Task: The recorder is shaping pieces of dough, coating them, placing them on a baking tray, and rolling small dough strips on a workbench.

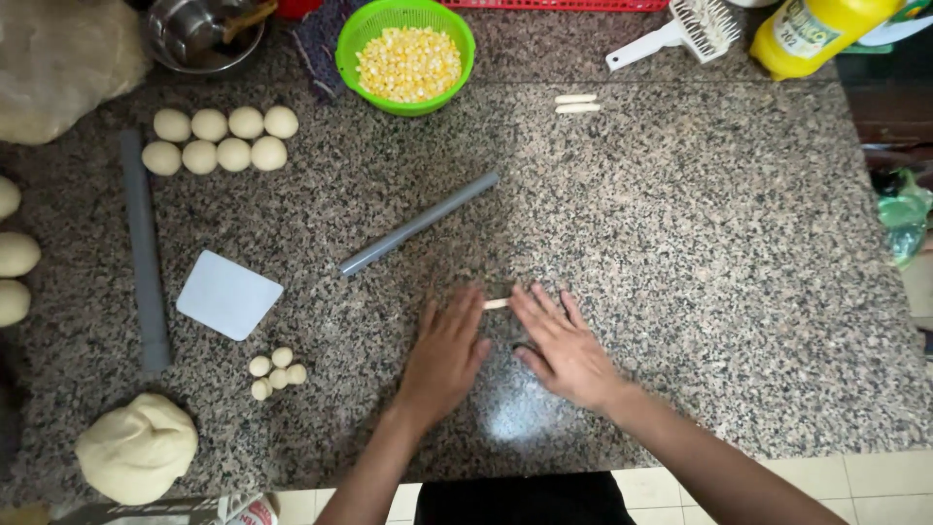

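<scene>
While pressing down on the speckled granite tabletop point(680, 272), both flat and wide: left hand point(447, 355) and right hand point(564, 350), fingers spread, gripping nothing, palms down side by side. Well off to the left of the left hand, near the front edge, a big lump of dough point(136, 447). Further left and beyond, a long grey rod point(144, 253) lying lengthways. Just past the fingertips, a shorter grey pipe point(418, 224) set at a slant. Far beyond the left hand, a green basket point(350, 49) of corn kernels. Left of the left hand, a white scraper point(228, 295); beyond that, eight dough balls point(219, 138) in two rows. Near the left wrist side, a cluster of small dough balls point(277, 371). Far beyond the right hand, two thin dough sticks point(576, 103) lying parallel. Smallest of all, a short dough stick point(497, 303) showing between the fingertips of the two hands, both ends hidden under them.

Judging by the pose, rolling a small piece into a stick, partway thinned. Calls next for light, even pressure from both palms, moving apart along the piece, so as not to snap it.
</scene>
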